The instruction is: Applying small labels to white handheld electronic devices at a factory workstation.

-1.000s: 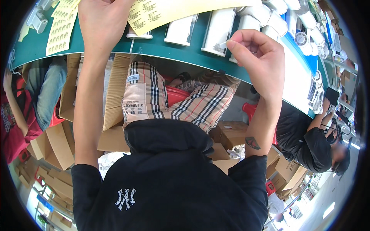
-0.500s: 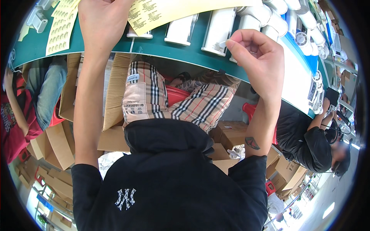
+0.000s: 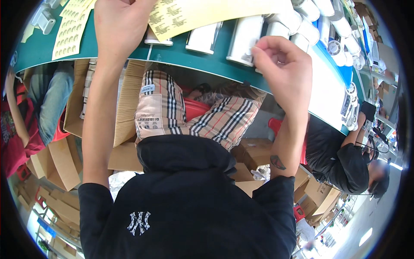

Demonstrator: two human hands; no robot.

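My left hand (image 3: 122, 28) is at the top edge, closed on the corner of a yellow label sheet (image 3: 185, 21) with rows of dark print. Its fingertips are partly cut off by the frame. My right hand (image 3: 286, 67) is pinched, thumb against forefinger, with a small clear sticker at the tips, hard to make out now. Those tips are over the near end of a white cylinder (image 3: 246, 39) lying on the green table. Another white cylinder (image 3: 204, 38) lies to its left, and one more (image 3: 158, 39) is partly under the sheet.
More yellow label sheets (image 3: 69, 34) lie at the left, near a grey plastic part (image 3: 43, 19). White cylinders (image 3: 302, 26) crowd the back right, beside a blue tray (image 3: 343, 67). Cardboard boxes (image 3: 56, 159) stand below the table (image 3: 194, 60). People sit at both sides, one in black (image 3: 353, 168).
My right hand has shifted slightly left and down, its fingertips closer to the cylinder's end. The sheet in my left hand has moved slightly right.
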